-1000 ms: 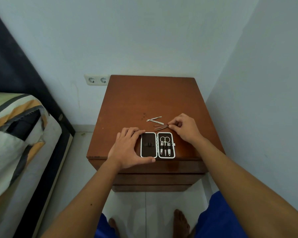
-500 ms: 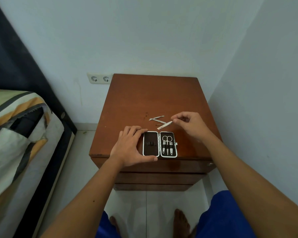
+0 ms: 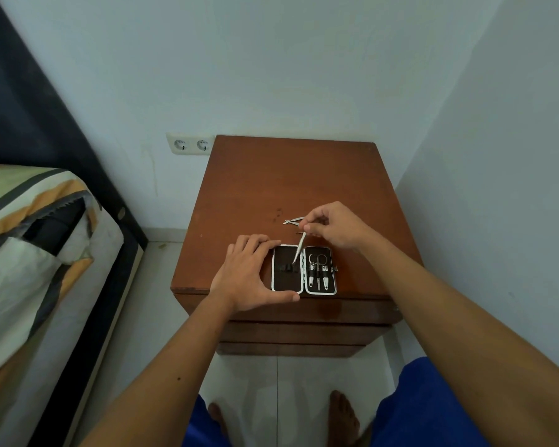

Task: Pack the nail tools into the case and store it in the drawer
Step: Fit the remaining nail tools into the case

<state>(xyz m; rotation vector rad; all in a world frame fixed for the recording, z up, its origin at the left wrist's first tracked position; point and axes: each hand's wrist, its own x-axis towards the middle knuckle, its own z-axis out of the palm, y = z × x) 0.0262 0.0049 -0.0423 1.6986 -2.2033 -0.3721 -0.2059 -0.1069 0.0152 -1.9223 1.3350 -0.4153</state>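
I stand barefoot in a corner of pale walls, with the bed (image 3: 29, 246) and its striped bedding along my left. In front of me is the brown wooden nightstand (image 3: 291, 175); its top is the surface I work on, and the drawer (image 3: 304, 332) fronts below it are closed. A double wall socket (image 3: 191, 145) sits on the wall just left of the back corner.

The case (image 3: 304, 269) lies open and flat near the front edge of the surface, two dark halves with a white rim. My left hand (image 3: 249, 272) rests spread and open against its left half, fingers along the far corner, thumb along the near edge, steadying it rather than gripping anything.

My right hand (image 3: 333, 225) hovers just behind the case, fingers pinched closed on a slim metal nail tool (image 3: 299, 248), which slants down so its tip meets the small black loops (image 3: 288, 268) in the left half.

The right half already holds small scissors (image 3: 317, 262) between two other tools. Another metal tool (image 3: 292, 220) lies loose on the surface, partly hidden behind my right fingers.
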